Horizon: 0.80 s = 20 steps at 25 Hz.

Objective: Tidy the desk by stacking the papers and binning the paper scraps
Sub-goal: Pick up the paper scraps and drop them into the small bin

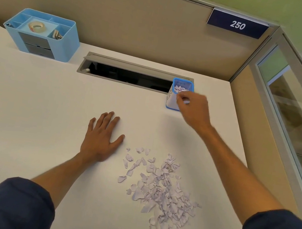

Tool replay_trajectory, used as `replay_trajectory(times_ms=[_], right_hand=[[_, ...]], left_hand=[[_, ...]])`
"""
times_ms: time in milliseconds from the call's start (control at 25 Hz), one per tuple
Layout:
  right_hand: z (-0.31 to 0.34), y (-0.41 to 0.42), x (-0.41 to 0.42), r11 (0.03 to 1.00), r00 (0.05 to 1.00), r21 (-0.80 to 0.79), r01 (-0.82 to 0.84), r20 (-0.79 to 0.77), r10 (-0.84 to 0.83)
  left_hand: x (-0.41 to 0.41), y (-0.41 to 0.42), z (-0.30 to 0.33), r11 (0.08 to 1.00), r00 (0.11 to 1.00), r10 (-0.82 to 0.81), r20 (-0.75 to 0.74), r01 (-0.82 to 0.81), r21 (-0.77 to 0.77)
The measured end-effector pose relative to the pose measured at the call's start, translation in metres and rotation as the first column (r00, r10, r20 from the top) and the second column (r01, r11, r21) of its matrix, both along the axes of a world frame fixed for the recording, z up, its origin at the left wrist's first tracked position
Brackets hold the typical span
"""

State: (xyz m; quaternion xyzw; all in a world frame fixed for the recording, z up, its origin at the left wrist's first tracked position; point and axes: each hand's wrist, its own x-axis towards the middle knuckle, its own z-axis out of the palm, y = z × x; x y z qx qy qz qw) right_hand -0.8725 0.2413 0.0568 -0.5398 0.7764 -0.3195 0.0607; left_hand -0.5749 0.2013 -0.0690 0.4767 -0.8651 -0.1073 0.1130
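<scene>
Scraps point(161, 191) lie torn, white, faintly printed, loosely heaped.

A white worktop point(30, 95) fills a cubicle corner, closed in by tan fabric partitions point(140, 23) along its far and right edges. A navy plate point(237, 24) reading 250 hangs at the far partition's top. Glass panels point(296, 101) in a grey frame stand beyond the right edge. Green wall point(243, 0) shows above.
</scene>
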Motion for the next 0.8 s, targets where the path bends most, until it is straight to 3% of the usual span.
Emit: replay_trajectory(times_ms=[120, 240, 400, 640, 800], right_hand=[[-0.044, 0.051, 0.036, 0.987, 0.974, 0.129, -0.093, 0.217, 0.063], [-0.076, 0.084, 0.072, 0.891, 0.951, 0.371, -0.261, 0.259, 0.17], [-0.085, 0.097, 0.119, 0.856, 0.917, 0.364, -0.368, 0.294, 0.269], [-0.096, 0.12, 0.165, 0.818, 0.861, 0.312, -0.483, -0.003, 0.509], [-0.091, 0.139, 0.15, 0.901, 0.856, 0.096, -0.424, -0.281, 0.433]], left_hand=[[0.0, 0.0, 0.0, 1.0, 1.0, -0.002, 0.005, 0.002, 0.012], [0.001, -0.001, 0.0, 1.0, 1.0, -0.006, 0.007, 0.005, 0.023], [0.001, -0.001, 0.0, 1.0, 1.0, -0.011, 0.005, 0.011, 0.022], [0.001, 0.0, -0.001, 1.0, 1.0, -0.016, -0.005, 0.016, 0.01], [0.002, -0.001, -0.001, 1.0, 1.0, -0.025, -0.009, 0.025, 0.008]])
